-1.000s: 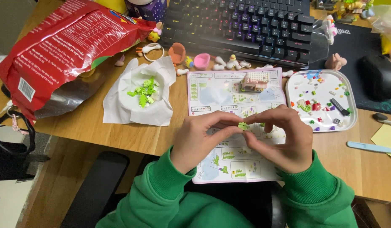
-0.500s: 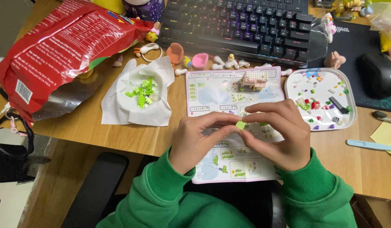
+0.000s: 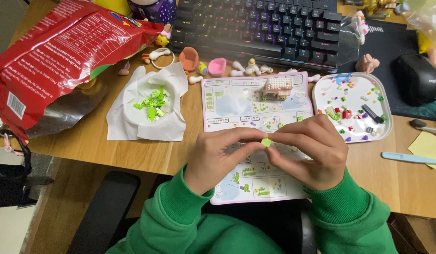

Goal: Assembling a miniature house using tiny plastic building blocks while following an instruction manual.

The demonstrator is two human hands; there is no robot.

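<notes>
A tiny light-green brick piece [image 3: 266, 141] is pinched between the fingertips of my left hand [image 3: 218, 157] and my right hand [image 3: 309, 153], just above the front edge of the desk. Both hands hover over a printed instruction sheet [image 3: 237, 101]. A small pink-and-cream brick house [image 3: 277, 87] stands on the sheet's far side. More green pieces [image 3: 152, 102] lie piled on a white tissue [image 3: 128, 124] to the left. A white tray [image 3: 387, 120] with several small coloured pieces sits to the right. My sleeves are green.
A large red foil bag [image 3: 63, 51] lies at the far left. A black keyboard [image 3: 265, 23] runs along the back with small toy figures [image 3: 218, 67] before it. A black mouse [image 3: 418, 77], a blue tool [image 3: 411, 158] and a yellow note [image 3: 427, 146] are at right.
The hands have stayed together over the sheet, shifting only slightly; the fingers keep working the green piece between them.
</notes>
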